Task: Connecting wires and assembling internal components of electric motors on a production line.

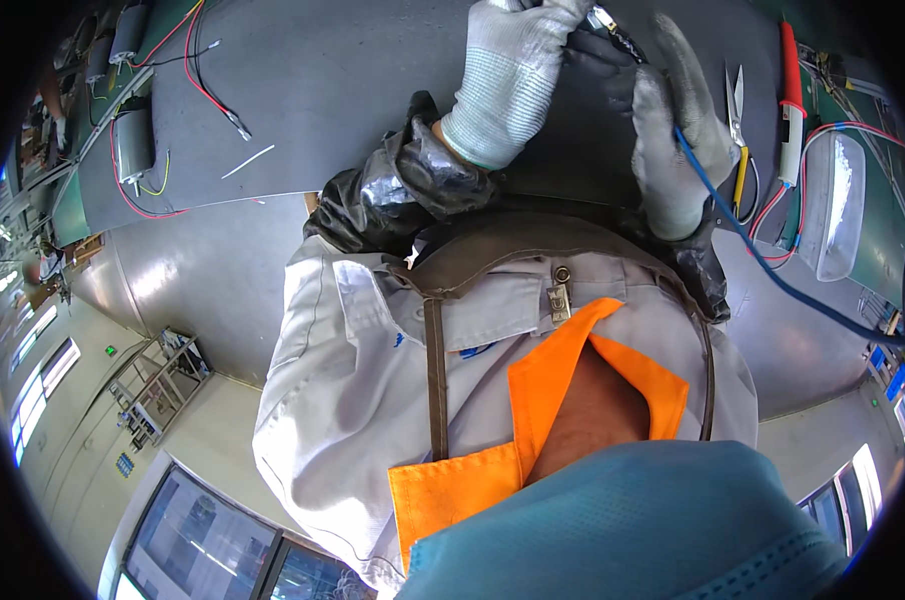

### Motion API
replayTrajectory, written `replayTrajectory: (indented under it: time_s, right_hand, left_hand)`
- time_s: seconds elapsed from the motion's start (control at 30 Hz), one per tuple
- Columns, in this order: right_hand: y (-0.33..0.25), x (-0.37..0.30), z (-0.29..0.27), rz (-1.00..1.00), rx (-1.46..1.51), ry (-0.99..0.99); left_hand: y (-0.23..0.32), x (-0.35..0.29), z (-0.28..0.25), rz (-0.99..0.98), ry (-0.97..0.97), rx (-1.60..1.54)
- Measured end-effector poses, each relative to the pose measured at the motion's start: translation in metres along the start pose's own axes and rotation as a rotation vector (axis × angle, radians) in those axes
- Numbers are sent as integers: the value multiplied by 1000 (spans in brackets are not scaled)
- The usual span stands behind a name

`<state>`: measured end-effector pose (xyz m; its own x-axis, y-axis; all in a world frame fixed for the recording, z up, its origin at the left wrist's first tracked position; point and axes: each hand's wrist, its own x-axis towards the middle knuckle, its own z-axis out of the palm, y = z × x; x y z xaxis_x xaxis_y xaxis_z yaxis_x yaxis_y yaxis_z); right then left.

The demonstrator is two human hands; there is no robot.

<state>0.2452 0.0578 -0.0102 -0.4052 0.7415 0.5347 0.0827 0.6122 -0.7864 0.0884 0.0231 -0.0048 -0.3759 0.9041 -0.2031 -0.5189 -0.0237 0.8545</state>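
Note:
At the top edge my left hand (512, 80), in a white knit glove, is closed with its fingertips at a small pale, shiny connector end (600, 16); part of the fingers is cut off by the frame. From there a short black wire (626, 44) runs into my right hand (677, 140), in a grey-white glove with dark finger coating. Its dark fingers are bent at the wire, while one finger points up. A blue cable (762, 255) runs from beside my right palm toward the right rim. Scissors (739, 140) with yellow handles lie right of that hand, blades pointing away.
A red-and-white handled tool (791, 100) with red and blue leads lies on the dark worktable (342, 90). Beside it stands a clear plastic tray (834, 205). On the left are grey cylinders (134, 145) with leads, red and black wires (202, 75) and a white strip (247, 162).

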Motion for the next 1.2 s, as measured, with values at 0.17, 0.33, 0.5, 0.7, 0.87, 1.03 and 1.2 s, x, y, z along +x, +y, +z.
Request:
replayTrajectory:
  time_s: [0.17, 0.33, 0.5, 0.7, 0.87, 1.03, 1.2]
  right_hand:
    - [14, -3, 11, 20, -114, 9]
    - [28, 6, -7, 223, -171, -224]
    - [51, 25, -99, 64, -547, -151]
    - [187, -5, -205, 305, -1096, 19]
    - [128, 67, -135, 579, -6, 17]
    - [117, 132, -76, 490, 20, -290]
    - [148, 144, -59, 402, -359, -347]
  left_hand:
    - [-12, 4, 5, -9, 52, 156]
    - [-17, 11, -9, -87, -150, -190]
    - [-38, 25, -18, -158, -325, -316]
    - [-39, 23, -35, -120, -290, -380]
    - [-43, 22, -30, -55, -357, -207]
    - [-36, 22, -28, -123, -320, -275]
    - [-28, 22, -21, -34, -424, -290]
